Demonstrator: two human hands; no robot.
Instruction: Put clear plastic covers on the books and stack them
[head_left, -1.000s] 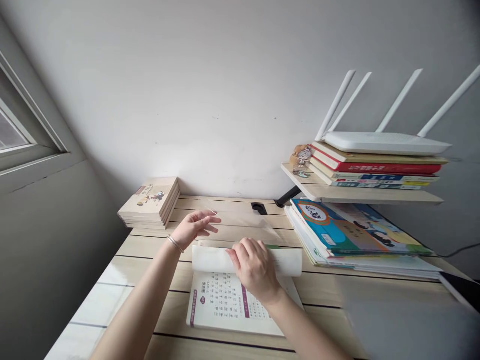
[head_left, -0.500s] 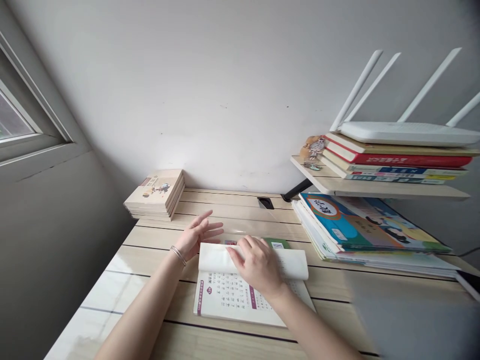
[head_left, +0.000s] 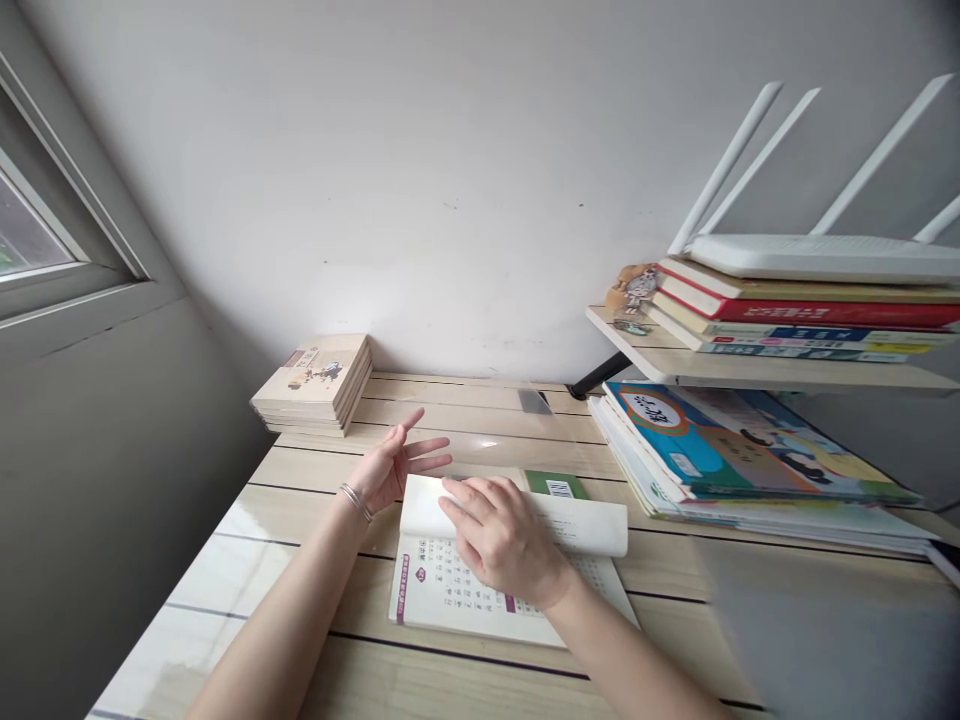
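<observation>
My right hand [head_left: 499,535] covers curled pages [head_left: 589,527] of an open book [head_left: 459,595], grip unclear; my left hand [head_left: 388,470] spreads wide beside its far-left corner.

So the desk [head_left: 420,685] is pale wood planks with dark gaps. Tan book stack [head_left: 319,388] sits back left, open book [head_left: 431,592] in the middle, messy textbook pile [head_left: 712,440] on the right. Above that pile there's a little shelf [head_left: 660,362] carrying more stacked books [head_left: 810,315] plus small figures [head_left: 636,288].
</observation>
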